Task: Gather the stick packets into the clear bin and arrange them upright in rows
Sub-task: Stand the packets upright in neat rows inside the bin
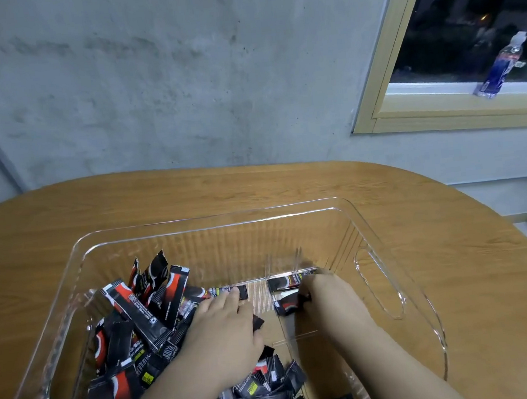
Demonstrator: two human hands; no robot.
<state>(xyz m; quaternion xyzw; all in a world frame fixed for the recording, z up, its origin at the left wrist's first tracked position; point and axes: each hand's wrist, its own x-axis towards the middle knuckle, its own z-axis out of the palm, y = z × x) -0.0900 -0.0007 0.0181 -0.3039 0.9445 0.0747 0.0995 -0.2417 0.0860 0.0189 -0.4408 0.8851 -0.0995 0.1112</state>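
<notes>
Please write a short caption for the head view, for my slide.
Both hands, left hand and right hand, sort black stick packets inside clear bin.

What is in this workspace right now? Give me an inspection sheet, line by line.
Surface: wooden table with a rounded end, bearing the clear bin.
Job's things: black and red stick packets heaped loosely in the bin's left and near parts, some leaning, not in rows; two packets lie flat by the clear dividers.
Clutter: nothing seen on the table.
Grippers: left hand rests on the heap; right hand pinches a packet.
Cables: nothing seen.
Surroundings: grey concrete wall; wood-framed window, dark outside; plastic bottle on the sill.
</notes>
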